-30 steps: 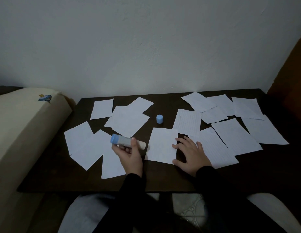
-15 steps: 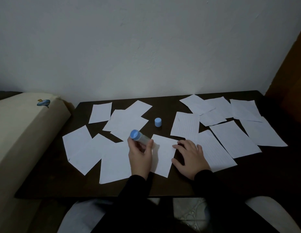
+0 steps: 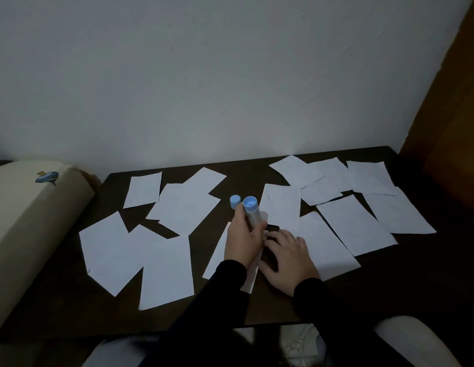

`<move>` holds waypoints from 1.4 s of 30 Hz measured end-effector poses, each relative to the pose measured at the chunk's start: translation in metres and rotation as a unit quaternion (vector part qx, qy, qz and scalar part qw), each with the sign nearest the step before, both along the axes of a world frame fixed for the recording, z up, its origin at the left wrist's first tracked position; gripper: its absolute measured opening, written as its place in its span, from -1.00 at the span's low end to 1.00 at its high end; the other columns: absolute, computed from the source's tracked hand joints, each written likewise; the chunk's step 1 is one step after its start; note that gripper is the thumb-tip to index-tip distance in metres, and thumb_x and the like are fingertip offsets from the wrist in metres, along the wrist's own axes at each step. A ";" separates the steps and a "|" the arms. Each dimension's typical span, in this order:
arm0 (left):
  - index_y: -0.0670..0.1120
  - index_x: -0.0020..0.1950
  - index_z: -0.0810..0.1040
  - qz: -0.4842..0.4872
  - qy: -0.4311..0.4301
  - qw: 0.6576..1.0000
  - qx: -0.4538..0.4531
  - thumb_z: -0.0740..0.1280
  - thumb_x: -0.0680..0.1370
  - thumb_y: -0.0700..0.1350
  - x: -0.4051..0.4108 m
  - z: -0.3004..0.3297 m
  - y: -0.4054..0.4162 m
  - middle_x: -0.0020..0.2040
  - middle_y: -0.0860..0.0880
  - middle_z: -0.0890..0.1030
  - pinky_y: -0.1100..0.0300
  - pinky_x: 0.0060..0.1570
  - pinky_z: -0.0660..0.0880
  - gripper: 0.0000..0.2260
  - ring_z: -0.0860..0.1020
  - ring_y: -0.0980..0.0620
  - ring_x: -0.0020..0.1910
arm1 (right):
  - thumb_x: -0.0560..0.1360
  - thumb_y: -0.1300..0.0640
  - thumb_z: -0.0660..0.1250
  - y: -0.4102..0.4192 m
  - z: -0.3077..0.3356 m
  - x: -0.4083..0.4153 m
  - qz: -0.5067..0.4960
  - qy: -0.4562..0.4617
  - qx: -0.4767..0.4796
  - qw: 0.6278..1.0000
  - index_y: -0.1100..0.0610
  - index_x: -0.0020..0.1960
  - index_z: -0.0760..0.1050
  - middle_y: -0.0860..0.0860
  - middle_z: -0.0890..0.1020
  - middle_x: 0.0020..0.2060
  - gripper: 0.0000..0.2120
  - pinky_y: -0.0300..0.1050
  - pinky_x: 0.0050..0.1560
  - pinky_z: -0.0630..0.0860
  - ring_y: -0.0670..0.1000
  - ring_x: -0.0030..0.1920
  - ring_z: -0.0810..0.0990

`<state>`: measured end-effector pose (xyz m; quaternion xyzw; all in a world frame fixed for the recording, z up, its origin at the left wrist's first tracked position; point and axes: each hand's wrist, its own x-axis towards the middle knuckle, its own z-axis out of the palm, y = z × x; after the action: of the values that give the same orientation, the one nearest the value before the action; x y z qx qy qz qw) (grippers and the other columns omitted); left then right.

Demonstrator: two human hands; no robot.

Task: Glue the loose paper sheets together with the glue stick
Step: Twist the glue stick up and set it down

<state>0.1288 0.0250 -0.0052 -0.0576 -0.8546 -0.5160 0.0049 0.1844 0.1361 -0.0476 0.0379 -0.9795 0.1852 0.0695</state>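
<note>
Pretty dim, bluish shot overall. The dark brown wooden desk (image 3: 257, 311) nearly swallows the black sleeves, the white paper sheets (image 3: 355, 229) look soft and grainy, and the edges bend from wide-angle distortion.

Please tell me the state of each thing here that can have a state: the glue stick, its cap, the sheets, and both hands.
Glue stick: uncapped, held tilted, blue end up.
Cap: off, standing on the table.
Sheet under the hands: flat on the table.
Left hand: grips the glue stick.
Right hand: flat, fingers spread, beside the sheet.

My left hand (image 3: 243, 241) hides the glue stick's (image 3: 252, 211) lower end and most of the paper sheet (image 3: 217, 256) beneath.
</note>
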 end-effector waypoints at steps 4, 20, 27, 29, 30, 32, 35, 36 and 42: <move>0.02 0.31 0.34 -0.030 0.032 0.998 -0.046 0.38 0.55 -0.11 -0.007 -0.003 -0.004 0.08 0.07 0.53 0.17 0.14 0.48 -0.62 0.53 0.09 0.09 | 0.48 -0.23 0.15 0.000 0.000 -0.001 -0.006 -0.001 0.009 1.000 -0.04 0.35 0.41 -0.12 0.37 0.36 -0.49 0.03 0.41 0.08 -0.02 0.43 0.20; 0.02 0.42 0.26 0.067 -0.009 0.997 -0.047 0.37 0.55 -0.15 -0.031 -0.001 -0.043 0.24 -0.03 0.54 0.09 0.22 0.42 -0.51 0.51 -0.01 0.22 | 0.51 -0.24 0.17 -0.002 0.006 -0.001 -0.018 -0.044 0.014 0.999 -0.11 0.43 0.31 -0.13 0.26 0.43 -0.47 0.06 0.46 0.00 -0.04 0.47 0.11; 0.06 0.51 0.11 0.169 0.023 0.983 0.073 0.36 0.56 -0.11 -0.026 -0.001 -0.060 0.15 0.02 0.51 0.15 0.12 0.44 -0.39 0.54 -0.03 0.15 | 0.53 -0.22 0.15 -0.003 0.008 0.000 -0.012 -0.059 0.010 0.998 -0.11 0.44 0.29 -0.17 0.17 0.50 -0.49 0.09 0.47 -0.07 -0.02 0.51 0.03; 0.16 0.53 -0.02 0.222 0.025 0.962 0.158 0.39 0.55 -0.09 -0.020 0.002 -0.072 0.10 0.06 0.46 0.15 0.12 0.46 -0.27 0.55 0.05 0.04 | 0.53 -0.22 0.15 -0.003 0.006 0.000 -0.012 -0.054 0.013 0.998 -0.11 0.44 0.28 -0.18 0.19 0.49 -0.49 0.07 0.46 -0.05 -0.03 0.51 0.04; 0.21 0.52 -0.06 0.234 0.023 0.955 0.182 0.39 0.54 -0.08 -0.017 0.003 -0.078 0.07 0.06 0.47 0.13 0.14 0.47 -0.25 0.55 0.09 -0.01 | 0.52 -0.22 0.15 -0.003 0.006 0.000 -0.011 -0.052 0.014 0.998 -0.11 0.43 0.29 -0.18 0.21 0.48 -0.49 0.06 0.46 -0.03 -0.04 0.50 0.05; 0.28 0.49 0.02 0.230 0.020 0.955 0.185 0.36 0.56 -0.01 -0.011 0.003 -0.090 0.06 0.02 0.52 0.10 0.17 0.49 -0.35 0.56 0.11 -0.02 | 0.51 -0.23 0.16 -0.002 0.005 -0.001 -0.013 -0.042 0.016 0.999 -0.11 0.40 0.31 -0.16 0.28 0.43 -0.51 0.02 0.44 0.03 -0.04 0.47 0.11; 0.23 0.45 0.27 0.210 0.001 0.960 0.184 0.27 0.61 0.03 -0.005 -0.001 -0.105 0.27 -0.01 0.49 0.15 0.17 0.44 -0.58 0.49 0.06 0.15 | 0.48 -0.25 0.17 -0.002 0.003 0.000 -0.026 -0.014 0.010 1.000 -0.11 0.33 0.37 -0.12 0.39 0.26 -0.53 -0.08 0.35 0.18 -0.05 0.35 0.27; 0.20 0.45 0.29 0.201 0.002 0.962 0.182 0.26 0.61 0.02 -0.003 -0.004 -0.110 0.33 -0.01 0.46 0.16 0.18 0.43 -0.59 0.47 0.05 0.20 | 0.48 -0.25 0.17 -0.003 0.002 0.001 -0.035 -0.008 0.006 0.999 -0.10 0.32 0.39 -0.10 0.41 0.20 -0.54 -0.09 0.32 0.22 -0.05 0.30 0.31; 0.08 0.38 0.38 0.169 0.000 0.976 0.136 0.45 0.49 -0.20 0.008 -0.007 -0.121 0.07 0.16 0.52 0.43 -0.03 0.46 -0.49 0.50 0.32 -0.08 | 0.53 -0.16 0.15 -0.003 0.002 -0.001 -0.009 -0.004 0.007 1.000 -0.06 0.41 0.34 -0.08 0.36 0.33 -0.52 -0.06 0.36 0.17 -0.02 0.41 0.22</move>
<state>0.1365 -0.0957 -0.0118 0.0887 -0.7737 -0.6192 0.1000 0.1838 0.1333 -0.0453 0.0293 -0.9813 0.1780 0.0672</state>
